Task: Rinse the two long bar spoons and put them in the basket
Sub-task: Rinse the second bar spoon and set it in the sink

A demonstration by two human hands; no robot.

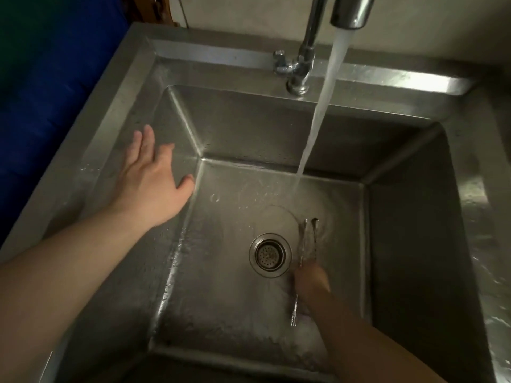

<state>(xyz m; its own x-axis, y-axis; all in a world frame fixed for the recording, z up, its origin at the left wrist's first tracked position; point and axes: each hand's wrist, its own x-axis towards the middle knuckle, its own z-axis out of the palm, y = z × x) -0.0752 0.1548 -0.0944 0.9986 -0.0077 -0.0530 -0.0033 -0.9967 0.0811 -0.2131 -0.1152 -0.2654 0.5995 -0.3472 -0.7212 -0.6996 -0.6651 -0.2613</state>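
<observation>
Steel sink [409,189], tap running: right hand [311,283] clamped round two bar spoons [308,241] near the drain [270,255]; left hand [150,178] open, fingers spread, hovering at the left wall.

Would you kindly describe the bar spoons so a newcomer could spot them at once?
Look into the steel sink, on its wet floor just right of the round drain. The two bar spoons lie side by side there, gripped by the right hand; they are the only thin, long metal rods in the basin.
</observation>
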